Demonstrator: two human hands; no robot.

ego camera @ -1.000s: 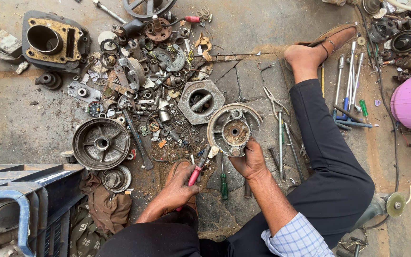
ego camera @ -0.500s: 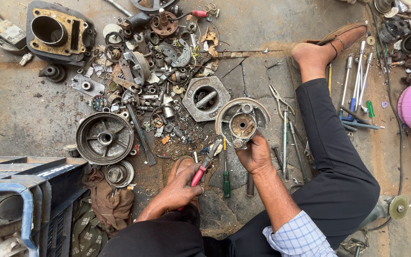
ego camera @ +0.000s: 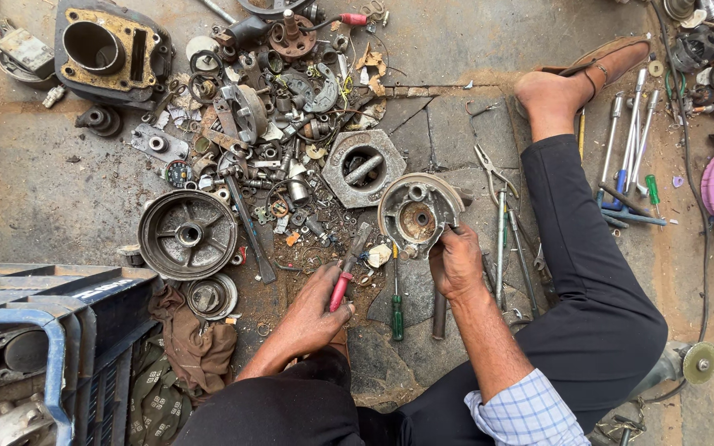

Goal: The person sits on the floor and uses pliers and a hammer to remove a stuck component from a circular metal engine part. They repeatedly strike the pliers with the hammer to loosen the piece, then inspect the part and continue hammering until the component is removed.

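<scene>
Gripping a red-handled tool (ego camera: 344, 281), the left hand (ego camera: 311, 312) is closing its fingers round the handle and pointing the metal end up toward the round metal plate (ego camera: 417, 216). The right hand (ego camera: 456, 263) is pinching the lower rim of that plate and tipping it up off the ground, so the open side is facing the camera. The plate is sitting near the middle of the stone floor (ego camera: 456, 124), just in front of the person's knees. A green screwdriver (ego camera: 396, 304) is lying flat between the two hands. A six-sided metal cover (ego camera: 363, 168) is resting just beyond the plate, and a big round drum (ego camera: 188, 234) is lying off to the left. Long wrenches (ego camera: 631, 136) are lying by the bare foot (ego camera: 551, 99) near the far right side of the floor. The plate is only being held at one edge, so it could slip and fall flat. The tool tip could also skid off the greasy metal and poke the fingers holding the rim.
</scene>
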